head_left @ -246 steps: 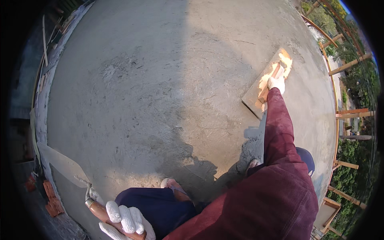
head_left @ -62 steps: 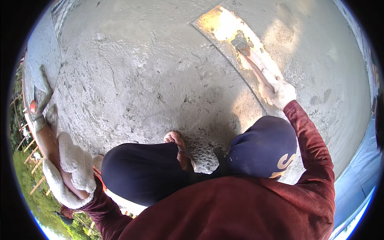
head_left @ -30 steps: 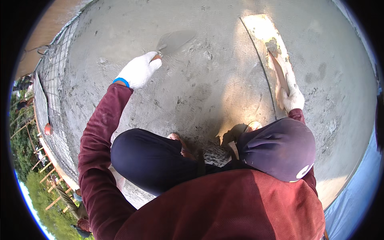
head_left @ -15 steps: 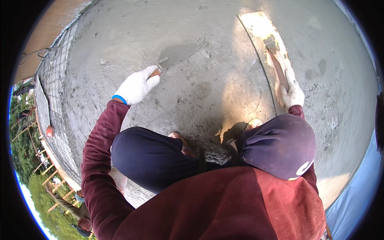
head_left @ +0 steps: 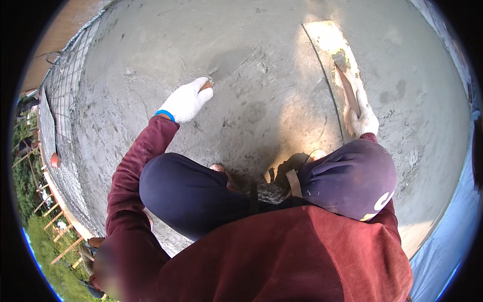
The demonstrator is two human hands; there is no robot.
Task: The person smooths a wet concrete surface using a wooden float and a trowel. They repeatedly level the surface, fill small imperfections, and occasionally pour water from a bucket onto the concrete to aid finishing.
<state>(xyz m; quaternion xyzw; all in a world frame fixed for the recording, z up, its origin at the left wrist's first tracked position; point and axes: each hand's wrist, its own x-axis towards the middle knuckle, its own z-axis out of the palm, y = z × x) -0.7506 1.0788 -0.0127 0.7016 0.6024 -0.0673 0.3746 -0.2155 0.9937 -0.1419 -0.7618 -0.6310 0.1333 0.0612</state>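
My left hand [head_left: 185, 101], in a white knit glove with a blue cuff, is closed around the wooden handle of a trowel [head_left: 207, 85]. The grey blade lies on the wet concrete [head_left: 241, 118] beyond my fingers and blends with it. On the right, my gloved right hand [head_left: 365, 121] grips the handle of a long float [head_left: 326, 44]. Its board lies on the concrete, pointing away from me, with sunlight on its far part and a lump of mortar near the front of the handle. My right palm is partly hidden by the handle.
Between the hands, my bent knees [head_left: 188, 194] and feet are over the concrete. Wire mesh [head_left: 68, 95] runs along the left edge, with an orange-red object [head_left: 55, 160] beside it. Timber formwork and part of another person show at lower left. Blue sheeting [head_left: 448, 241] lines the right.
My left hand has moved a little to the right and forward with the trowel. The float has shifted slightly toward me, with my right hand still on its handle.
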